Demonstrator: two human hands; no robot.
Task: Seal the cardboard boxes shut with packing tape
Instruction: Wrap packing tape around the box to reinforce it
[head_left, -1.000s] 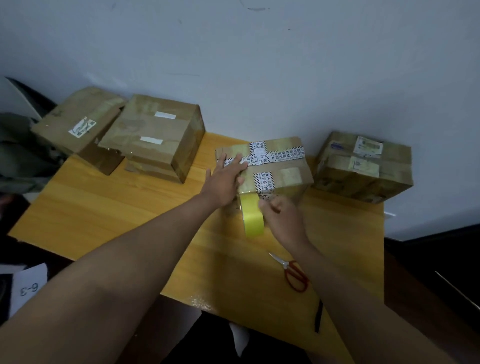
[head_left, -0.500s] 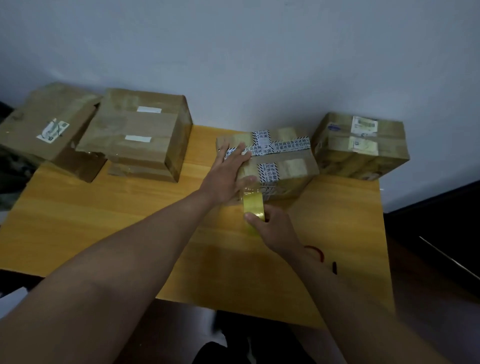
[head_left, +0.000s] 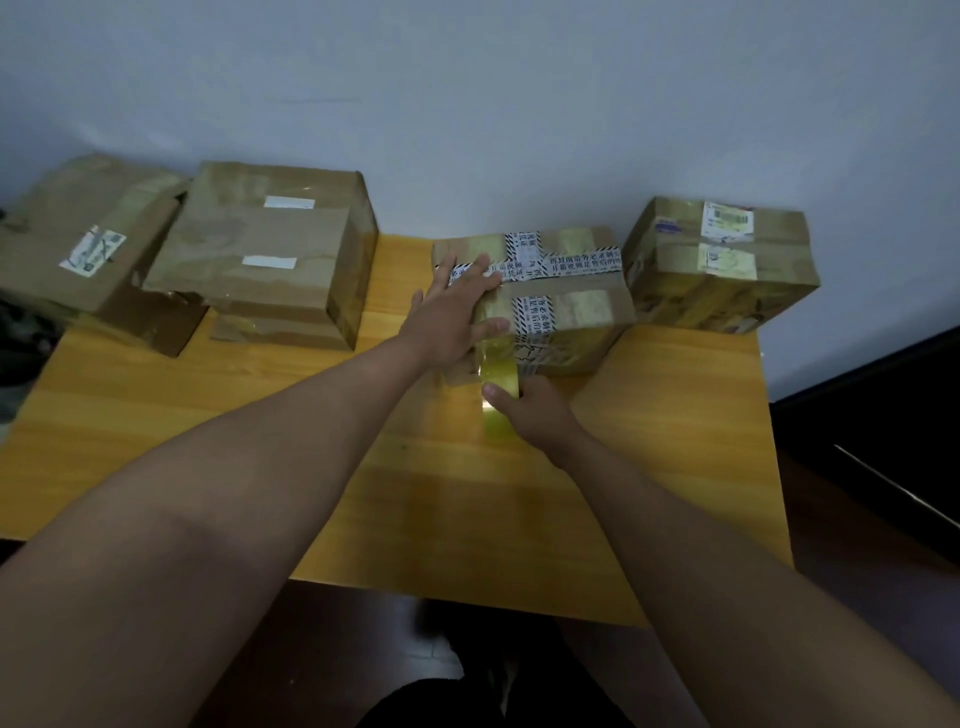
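Cardboard box (head_left: 566, 306) crossed with printed tape, yellowish patches

You are in a plain packing or mailroom corner: a bare wooden table (head_left: 311, 441) pushed against a blank pale wall (head_left: 467, 104), with taped, label-stuck cardboard boxes (head_left: 270, 254) lined up beyond your hands on both sides.

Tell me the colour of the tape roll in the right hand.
Translucent yellow; the tape roll shows in the head view.
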